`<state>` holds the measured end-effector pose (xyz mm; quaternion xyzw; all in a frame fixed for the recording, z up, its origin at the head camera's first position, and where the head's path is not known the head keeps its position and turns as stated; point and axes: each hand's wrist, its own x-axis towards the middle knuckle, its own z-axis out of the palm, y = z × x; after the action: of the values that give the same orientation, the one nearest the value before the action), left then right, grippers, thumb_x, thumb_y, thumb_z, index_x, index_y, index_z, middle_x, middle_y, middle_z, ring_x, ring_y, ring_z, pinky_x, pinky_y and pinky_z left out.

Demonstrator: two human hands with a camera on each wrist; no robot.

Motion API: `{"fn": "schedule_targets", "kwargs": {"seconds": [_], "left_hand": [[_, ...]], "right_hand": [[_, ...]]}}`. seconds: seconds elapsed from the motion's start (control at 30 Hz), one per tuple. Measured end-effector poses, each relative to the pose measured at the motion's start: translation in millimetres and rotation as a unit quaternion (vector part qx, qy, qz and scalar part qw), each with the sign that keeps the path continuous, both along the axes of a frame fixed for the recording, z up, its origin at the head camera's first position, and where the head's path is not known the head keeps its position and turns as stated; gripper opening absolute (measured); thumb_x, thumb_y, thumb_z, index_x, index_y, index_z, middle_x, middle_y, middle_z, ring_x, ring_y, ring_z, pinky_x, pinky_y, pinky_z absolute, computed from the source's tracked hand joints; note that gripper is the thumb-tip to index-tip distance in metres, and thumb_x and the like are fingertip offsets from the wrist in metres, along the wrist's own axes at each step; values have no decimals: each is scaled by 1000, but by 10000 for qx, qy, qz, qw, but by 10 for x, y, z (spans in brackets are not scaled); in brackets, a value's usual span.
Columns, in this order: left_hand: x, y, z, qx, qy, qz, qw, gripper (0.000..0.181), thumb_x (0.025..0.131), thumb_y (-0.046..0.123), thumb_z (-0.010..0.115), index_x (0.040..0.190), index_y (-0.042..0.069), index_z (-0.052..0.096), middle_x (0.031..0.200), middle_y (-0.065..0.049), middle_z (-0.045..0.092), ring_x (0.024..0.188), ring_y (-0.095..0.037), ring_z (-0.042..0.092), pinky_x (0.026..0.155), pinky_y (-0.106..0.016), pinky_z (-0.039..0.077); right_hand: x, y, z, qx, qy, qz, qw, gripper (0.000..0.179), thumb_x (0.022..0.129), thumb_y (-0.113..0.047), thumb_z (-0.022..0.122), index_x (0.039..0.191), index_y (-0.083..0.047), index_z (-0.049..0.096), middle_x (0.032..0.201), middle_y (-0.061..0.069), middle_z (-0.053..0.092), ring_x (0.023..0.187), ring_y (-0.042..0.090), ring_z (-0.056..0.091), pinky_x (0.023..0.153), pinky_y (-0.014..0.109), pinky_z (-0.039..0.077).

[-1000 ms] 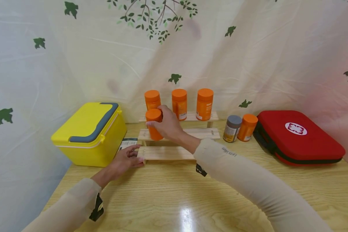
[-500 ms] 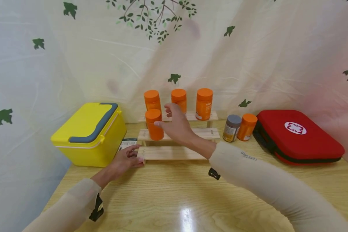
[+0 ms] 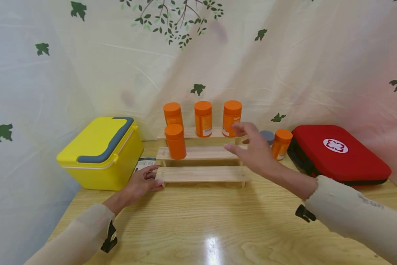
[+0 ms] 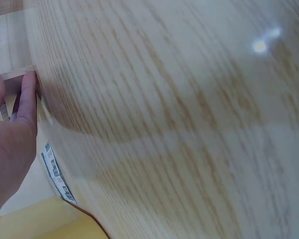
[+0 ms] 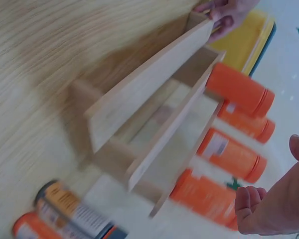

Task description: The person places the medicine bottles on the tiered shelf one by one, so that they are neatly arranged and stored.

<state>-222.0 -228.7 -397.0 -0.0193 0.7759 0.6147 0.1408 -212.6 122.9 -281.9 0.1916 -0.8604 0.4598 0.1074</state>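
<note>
My left hand [image 3: 141, 185] holds the left end of the three-tier wooden rack [image 3: 203, 174], thumb and fingers on either side of its lower corner in the left wrist view. One orange bottle [image 3: 176, 145] stands at the left of the middle step. Behind it, three more orange bottles line the top step: left [image 3: 173, 113], middle [image 3: 203, 119] and right [image 3: 232, 117]. My right hand [image 3: 259, 151] is in the air by the rack's right end, fingers bent and apart from the thumb, with nothing in it. It partly covers a grey-capped bottle [image 3: 268, 136] on the table.
Beside the grey-capped bottle stands another orange bottle [image 3: 282, 143]. A red first-aid case [image 3: 357, 158] lies at the right, and a yellow box [image 3: 99, 154] with a blue-grey handle stands left of the rack. A printed paper [image 3: 145, 162] lies between box and rack. Patterned cloth [image 3: 135, 73] hangs behind.
My right hand has let go of the orange bottle on the middle step and moved right, toward the grey-capped bottle. The left hand has stayed at the rack's end.
</note>
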Motion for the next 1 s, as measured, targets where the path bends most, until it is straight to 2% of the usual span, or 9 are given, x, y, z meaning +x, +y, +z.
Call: {"fn": "schedule_targets", "kwargs": {"seconds": [0.2,0.47,0.77,1.0], "left_hand": [[17,9,16,-7,-35,-28,10000,64,90,-3,62,147,3,32,125,-25,53,100,-27,64,86,-40,56],[12,10,16,-20,-22,7,10000,64,90,-4,61,147,3,32,124,-25,53,99,-27,65,86,-40,55],[7,10,25,28,-69,47,10000,64,91,-4,61,148,4,32,124,-25,53,99,-27,65,87,-41,55],[4,6,18,-60,-82,48,9999,65,90,-1,63,147,5,33,125,-24,54,99,-27,65,86,-39,56]], "right_hand": [[87,578,0,344,-345,-535,9974,64,91,-24,68,142,-3,37,134,19,44,117,39,46,95,53,45],[49,1086,-64,865,-307,-1005,9907,72,91,-32,67,146,-1,31,139,25,39,123,43,38,98,58,39],[-204,1438,-118,1231,-717,-1344,9806,83,91,-43,63,151,-3,22,142,30,35,124,49,37,92,64,44],[-424,1654,-128,1166,-847,-1384,9798,89,91,-47,62,153,-3,15,149,32,25,128,52,31,96,69,37]]}}
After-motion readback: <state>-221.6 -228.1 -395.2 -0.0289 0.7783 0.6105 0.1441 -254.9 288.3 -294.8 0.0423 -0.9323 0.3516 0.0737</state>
